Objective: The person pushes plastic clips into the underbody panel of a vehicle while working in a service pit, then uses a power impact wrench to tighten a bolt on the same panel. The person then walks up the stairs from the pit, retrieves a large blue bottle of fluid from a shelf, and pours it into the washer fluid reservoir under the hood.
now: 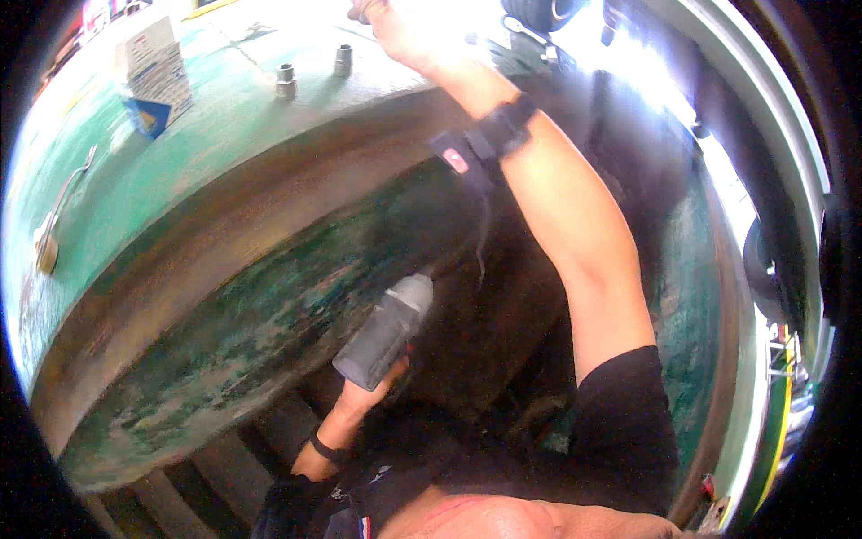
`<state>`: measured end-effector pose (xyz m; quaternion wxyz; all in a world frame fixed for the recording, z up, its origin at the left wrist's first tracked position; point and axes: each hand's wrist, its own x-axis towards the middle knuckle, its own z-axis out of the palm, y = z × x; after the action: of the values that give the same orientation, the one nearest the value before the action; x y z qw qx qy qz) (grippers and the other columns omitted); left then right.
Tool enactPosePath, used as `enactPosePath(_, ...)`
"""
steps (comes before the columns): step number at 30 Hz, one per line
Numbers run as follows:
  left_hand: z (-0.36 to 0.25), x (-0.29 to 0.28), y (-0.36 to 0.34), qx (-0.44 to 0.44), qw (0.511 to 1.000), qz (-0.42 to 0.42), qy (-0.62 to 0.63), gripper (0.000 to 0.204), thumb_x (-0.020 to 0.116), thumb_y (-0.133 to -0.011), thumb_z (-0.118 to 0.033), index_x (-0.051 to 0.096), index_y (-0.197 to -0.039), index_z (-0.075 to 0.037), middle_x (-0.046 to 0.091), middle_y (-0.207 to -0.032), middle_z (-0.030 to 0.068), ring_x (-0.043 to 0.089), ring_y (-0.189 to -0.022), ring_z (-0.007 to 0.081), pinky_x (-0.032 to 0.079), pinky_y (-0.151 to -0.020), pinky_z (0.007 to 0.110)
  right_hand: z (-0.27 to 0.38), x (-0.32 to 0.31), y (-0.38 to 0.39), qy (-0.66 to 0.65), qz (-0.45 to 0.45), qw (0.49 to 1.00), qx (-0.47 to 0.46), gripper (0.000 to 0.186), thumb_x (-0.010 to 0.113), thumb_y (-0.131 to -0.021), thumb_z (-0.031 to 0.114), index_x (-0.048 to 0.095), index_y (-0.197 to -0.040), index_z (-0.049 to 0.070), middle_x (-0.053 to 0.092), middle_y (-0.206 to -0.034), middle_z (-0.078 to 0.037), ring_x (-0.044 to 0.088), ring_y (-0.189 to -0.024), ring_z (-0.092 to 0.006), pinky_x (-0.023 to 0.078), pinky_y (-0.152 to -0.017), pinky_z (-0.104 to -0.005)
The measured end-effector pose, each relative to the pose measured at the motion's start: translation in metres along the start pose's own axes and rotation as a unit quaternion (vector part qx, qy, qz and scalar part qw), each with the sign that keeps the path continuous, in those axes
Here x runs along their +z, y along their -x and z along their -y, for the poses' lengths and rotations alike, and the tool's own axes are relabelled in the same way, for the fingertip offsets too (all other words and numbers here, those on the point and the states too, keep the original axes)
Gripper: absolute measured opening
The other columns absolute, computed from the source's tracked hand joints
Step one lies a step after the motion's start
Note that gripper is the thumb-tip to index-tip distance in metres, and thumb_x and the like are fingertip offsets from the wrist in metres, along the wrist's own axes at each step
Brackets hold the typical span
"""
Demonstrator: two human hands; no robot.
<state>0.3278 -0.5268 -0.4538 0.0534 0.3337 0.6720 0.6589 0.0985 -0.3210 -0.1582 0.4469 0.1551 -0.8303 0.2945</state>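
My left hand is closed around the lower part of a grey impact wrench, held low in front of my body with its lighter nose pointing up and to the right. The body of the tool covers most of the gripping fingers. My right arm stretches far forward over the green bench. At the top edge, my right hand is partly cut off and washed out by glare; its fingers look curled around something small and dark. Left of that hand, two metal sockets stand upright on the bench.
A white and blue carton stands at the far left. Nearer lies a thin bent metal tool with a tan end. A wrench lies at the far right. The bench's brown rim curves in front of me.
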Motion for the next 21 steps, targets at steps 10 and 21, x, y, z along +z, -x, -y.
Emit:
enactPosePath(10,-0.002,0.042,-0.05,-0.15,0.948,0.114,0.255,0.03,0.069,-0.077,0.001,0.067,-0.107,-0.005,0.065,-0.096,0.0027,0.06,-0.092,0.0183,0.047,-0.083,0.032,0.049,-0.209,0.196,-0.03,0.207,0.934,0.29,0.043,0.067,-0.092,0.044,0.07,-0.094,0.001,0.071,-0.086,-0.008,0.065,-0.081,-0.0165,0.053,-0.075,-0.0339)
enactPosePath(21,-0.056,0.108,-0.067,-0.207,0.817,0.416,0.342,0.049,0.064,-0.078,-0.004,0.056,-0.126,-0.001,0.06,-0.097,0.006,0.06,-0.089,0.0181,0.051,-0.082,0.033,0.124,-0.293,0.293,0.173,0.081,0.916,0.354,0.041,0.061,-0.095,0.042,0.064,-0.092,0.001,0.065,-0.076,-0.016,0.066,-0.071,-0.0287,0.05,-0.067,-0.0377)
